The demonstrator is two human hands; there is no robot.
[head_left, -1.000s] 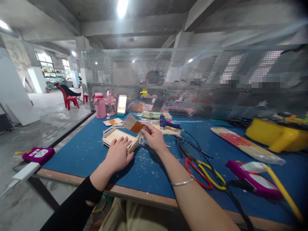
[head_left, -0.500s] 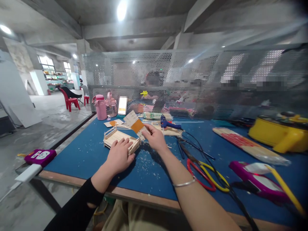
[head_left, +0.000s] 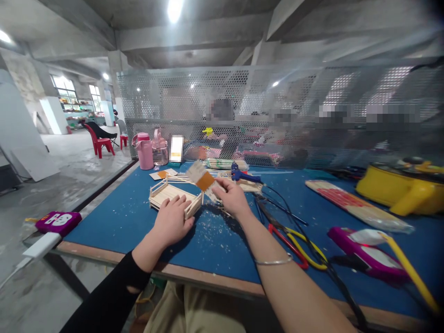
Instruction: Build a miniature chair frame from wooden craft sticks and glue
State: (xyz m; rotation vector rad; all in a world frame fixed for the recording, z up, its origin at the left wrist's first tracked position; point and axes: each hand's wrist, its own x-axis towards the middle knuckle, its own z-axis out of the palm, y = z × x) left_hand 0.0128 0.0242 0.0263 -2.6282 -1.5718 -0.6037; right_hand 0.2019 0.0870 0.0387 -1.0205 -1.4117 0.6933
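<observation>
A small tray-like model of pale wooden sticks (head_left: 166, 196), with low railed sides, sits on the blue tabletop. Over its near right corner lies my left hand (head_left: 173, 219), fingers across the inside and thumb outside the near edge, holding it. My right hand (head_left: 233, 198) pinches a white and orange card (head_left: 204, 181), raised and tilted just to the right of the model. Part of the card is hidden by my fingers. Behind the model lie another orange and white card (head_left: 163, 174) and loose sticks.
A blue glue gun (head_left: 244, 175) lies behind my right hand. Red and yellow-handled pliers (head_left: 298, 243), a purple power strip (head_left: 369, 254), a bag of sticks (head_left: 357, 203) and a yellow container (head_left: 398, 187) stand rightward. A pink flask (head_left: 144, 151) stands back left, before a mesh screen (head_left: 270, 92).
My right hand has moved slightly to the right and down with the card, away from the model. My left hand stays on the model. The view has shifted slightly.
</observation>
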